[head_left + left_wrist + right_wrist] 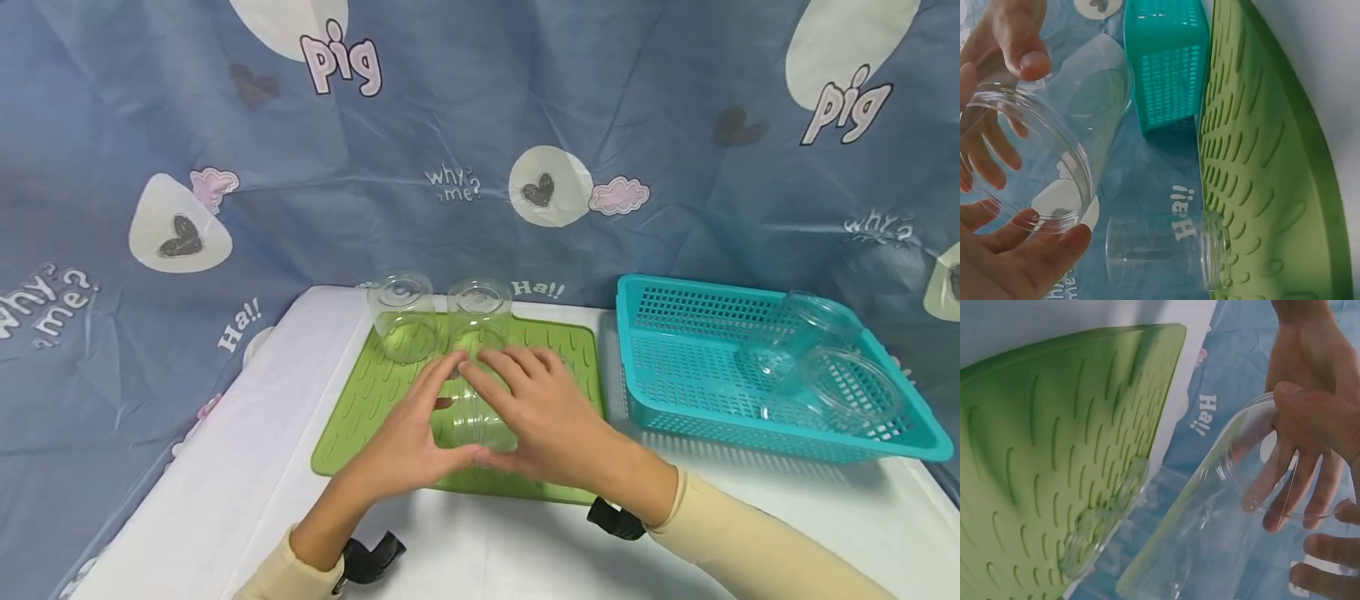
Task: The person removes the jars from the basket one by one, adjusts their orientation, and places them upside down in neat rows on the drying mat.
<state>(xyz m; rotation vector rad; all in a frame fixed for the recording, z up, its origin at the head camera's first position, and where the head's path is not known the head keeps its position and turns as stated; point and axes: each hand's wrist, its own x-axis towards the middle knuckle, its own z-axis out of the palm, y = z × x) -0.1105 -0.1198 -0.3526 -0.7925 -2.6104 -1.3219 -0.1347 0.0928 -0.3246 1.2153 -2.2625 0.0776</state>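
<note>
Head view, my end: slate-blue fabric backdrop (465, 108) up top, printed with white blobs, dark hearts, pink clouds, pale lettering. Lime-green rectangular mat (360, 425) mid-frame, dashed pattern. Turquoise plastic basket (637, 396) at right, grid of holes. Colourless transparent cylindrical jar (474, 423) at centre. Beige sleeves (738, 533), bottom.
</note>
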